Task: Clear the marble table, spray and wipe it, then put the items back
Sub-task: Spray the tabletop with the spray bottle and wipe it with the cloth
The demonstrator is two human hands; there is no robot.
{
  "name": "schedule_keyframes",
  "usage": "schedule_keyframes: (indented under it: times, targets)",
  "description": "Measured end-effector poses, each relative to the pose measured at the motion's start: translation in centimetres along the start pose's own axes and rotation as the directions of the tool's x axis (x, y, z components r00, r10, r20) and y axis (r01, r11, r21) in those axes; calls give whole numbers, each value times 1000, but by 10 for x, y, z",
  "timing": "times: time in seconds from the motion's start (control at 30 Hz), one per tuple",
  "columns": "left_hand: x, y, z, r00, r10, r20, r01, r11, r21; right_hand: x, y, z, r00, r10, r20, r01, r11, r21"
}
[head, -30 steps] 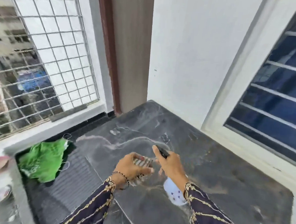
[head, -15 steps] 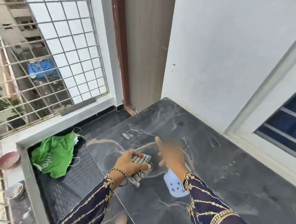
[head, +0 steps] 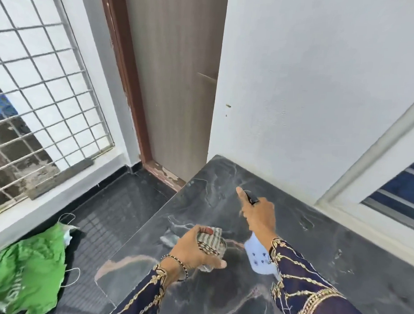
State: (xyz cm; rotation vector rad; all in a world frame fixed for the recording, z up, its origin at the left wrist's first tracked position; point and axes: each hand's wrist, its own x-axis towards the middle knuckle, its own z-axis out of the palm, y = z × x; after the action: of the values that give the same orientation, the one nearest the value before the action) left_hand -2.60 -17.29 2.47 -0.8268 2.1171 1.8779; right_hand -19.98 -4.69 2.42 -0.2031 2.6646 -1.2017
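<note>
The dark marble table [head: 339, 276] with pale veins fills the lower right. Above its middle, my left hand [head: 192, 250] grips a bunched striped cloth [head: 210, 240]. My right hand [head: 258, 213] holds a pale blue spray bottle [head: 259, 257] with a black nozzle [head: 251, 196]. The bottle's body shows below my wrist, the nozzle points toward the far corner, and my forefinger lies stretched along the nozzle.
A green bag [head: 26, 276] with string handles lies on the dark floor at the lower left. A metal window grille [head: 33, 100] stands on the left, a wooden door [head: 172, 81] behind, and a white wall and blue-glass window [head: 404, 192] border the table.
My view has swung left and up, showing more of the door. My right hand with the spray bottle has reached farther toward the table's far corner. The cloth stays in my left hand.
</note>
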Motion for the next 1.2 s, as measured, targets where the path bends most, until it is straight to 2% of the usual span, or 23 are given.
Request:
schedule_keyframes:
  times: [0.07, 0.13, 0.27, 0.43, 0.53, 0.63, 0.77, 0.97, 1.13, 1.2]
  targets:
    - [9, -3, -9, 1000, 18, 6, -18, 999, 28, 14, -4, 3, 998, 19, -62, -23, 998, -59]
    - [14, -5, -17, 999, 34, 14, -35, 998, 49, 19, -8, 2, 997, 29, -65, -33, 997, -64]
    - [16, -5, -28, 998, 55, -4, -54, 996, 68, 16, -10, 1, 998, 61, -31, -58, 994, 95]
    - [6, -6, -36, 973, 74, -217, -68, 997, 36, -12, -14, 11, 999, 28, 16, -30, 990, 136]
    - [-9, -5, -40, 914, 141, -381, -143, 989, 22, -40, -20, 22, 996, 23, 81, -31, 996, 90]
    - [-28, -5, -43, 815, 198, -545, -237, 971, -2, -77, -25, 33, 990, 9, 137, -4, 999, -38]
    - [-60, -9, -49, 712, 184, -677, -302, 952, -59, -126, -20, 45, 962, -40, 270, 78, 989, -130]
    - [-112, -23, -44, 673, 149, -724, -304, 949, -88, -193, 14, 29, 921, -8, 390, -13, 999, 51]
    - [-146, -39, -20, 719, 151, -679, -288, 953, -93, -233, 47, 2, 958, 50, 282, -6, 988, -154]
    - [-158, -42, -8, 739, 162, -654, -303, 947, -108, -246, 64, -11, 944, 97, 314, -69, 993, -99]
